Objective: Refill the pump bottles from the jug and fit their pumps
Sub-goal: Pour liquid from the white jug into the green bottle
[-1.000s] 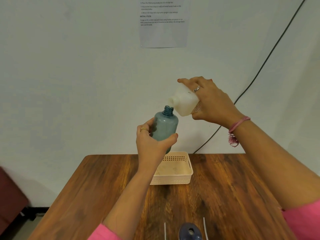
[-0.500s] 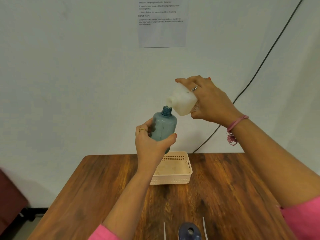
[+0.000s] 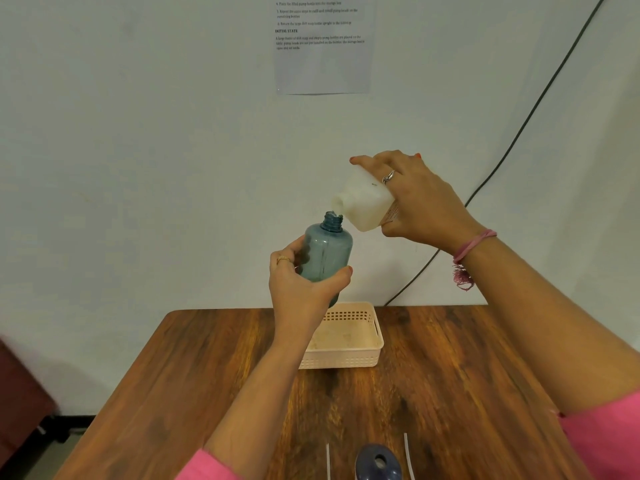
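1. The left hand [image 3: 300, 285] has its grip wrapped round the lower body of a translucent blue pump bottle [image 3: 328, 251], thumb on the near side and fingers curled behind; a gold ring sits on one finger.
2. The bottle is held upright in the air, well above the tabletop [image 3: 450, 386], with its threaded neck uncapped and pointing to 12 o'clock.
3. The right hand [image 3: 420, 202] has its grip clasped over the body of a white jug [image 3: 363, 202], fingers spread across its top side, a silver ring on one of them.
4. The jug is tilted with its mouth pointing toward 8 o'clock, and that mouth sits just at the rim of the bottle's neck, at about 1 o'clock from the bottle.
5. A pink thread bracelet [image 3: 467, 252] with a tassel circles the right wrist.
6. A cream perforated basket [image 3: 349, 355] stands on the wooden tabletop at 6 o'clock from the bottle, toward the far edge.
7. At the near edge of the tabletop, at 6 o'clock from the basket, the top of a dark blue bottle [image 3: 378, 464] shows, with a thin white tube [image 3: 327, 462] on its left and another on its right.
8. A printed paper sheet [image 3: 322, 46] hangs on the wall at 12 o'clock, and a black cable [image 3: 519, 133] runs diagonally down the wall to the tabletop's far edge.
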A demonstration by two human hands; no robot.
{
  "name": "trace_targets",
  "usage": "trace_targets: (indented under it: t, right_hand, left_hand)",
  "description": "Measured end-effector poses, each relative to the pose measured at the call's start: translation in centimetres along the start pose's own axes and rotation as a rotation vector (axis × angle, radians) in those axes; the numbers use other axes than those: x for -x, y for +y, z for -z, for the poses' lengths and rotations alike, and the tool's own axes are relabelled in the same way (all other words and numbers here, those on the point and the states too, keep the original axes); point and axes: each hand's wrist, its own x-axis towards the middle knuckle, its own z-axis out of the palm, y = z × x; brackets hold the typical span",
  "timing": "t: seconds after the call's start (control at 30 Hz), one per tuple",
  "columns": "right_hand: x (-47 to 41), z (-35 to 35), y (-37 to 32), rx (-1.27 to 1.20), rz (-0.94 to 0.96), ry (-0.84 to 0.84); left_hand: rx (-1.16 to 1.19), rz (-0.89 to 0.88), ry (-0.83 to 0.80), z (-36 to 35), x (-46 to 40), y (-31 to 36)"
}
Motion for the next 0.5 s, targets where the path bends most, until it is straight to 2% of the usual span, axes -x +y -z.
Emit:
trace_targets:
  t: [0.5]
  right_hand:
    - [-0.06,0.01,0.03,0.005,0.002,0.009]
  left_hand:
    - [0.002,0.010,-0.004,-0.15,-0.18,-0.14]
